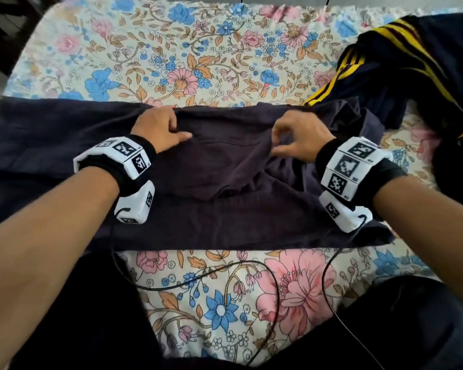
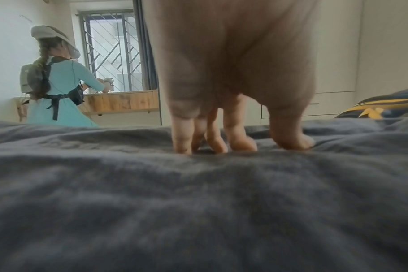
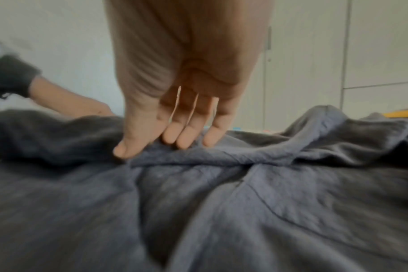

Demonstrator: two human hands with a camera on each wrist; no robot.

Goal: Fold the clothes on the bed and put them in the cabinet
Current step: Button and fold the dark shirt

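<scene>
Floral bedspread [image 1: 198, 49] underneath; left hand [image 1: 159, 129] presses flat, right hand [image 1: 300, 140] pinches the dark garment [image 1: 225, 209], first fold next

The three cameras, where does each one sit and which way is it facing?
Head: worn on the head, looking down at the dark garment on the floral bed; both forearms and hands show.
Left wrist: low over the fabric, facing a window; left hand fingertips press the cloth.
Right wrist: low, facing cabinet doors; right hand pinches a fold.
Shared: all show the dark garment and the yellow-striped clothing.
</scene>
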